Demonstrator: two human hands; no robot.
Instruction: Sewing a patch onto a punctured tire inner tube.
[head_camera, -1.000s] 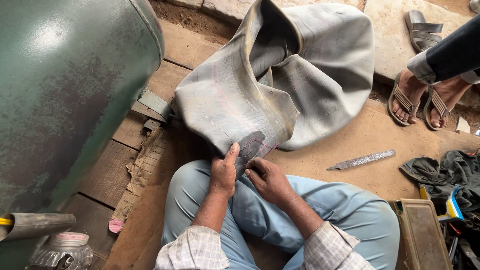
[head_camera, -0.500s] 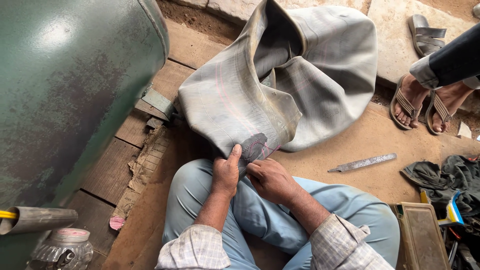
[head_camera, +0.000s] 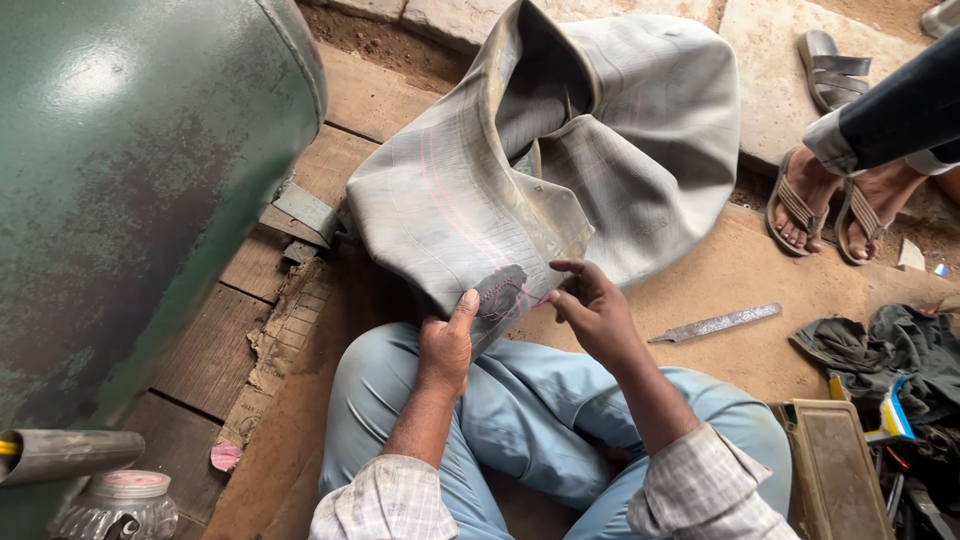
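Left hand (head_camera: 445, 345) grip pinching grey inner tube (head_camera: 560, 170) beside dark patch (head_camera: 500, 293) at centre frame, right hand (head_camera: 592, 308) fingers loosely curled at patch edge, holding nothing, metal file (head_camera: 715, 323) at right

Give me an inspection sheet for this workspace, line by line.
Surface: dirt floor with wooden planks on the left.
Job's things: grey rubber inner tube, folded, with a dark roughened patch at its lower edge.
Clutter: metal file on the floor; glass jar; pile of rags; flat tin.
Grips: left hand pinches the tube with its thumb beside the patch; right hand has fingertips at the patch's edge.
Cables: nothing seen.
Surroundings: large green tank; another person's sandalled feet; loose sandal.
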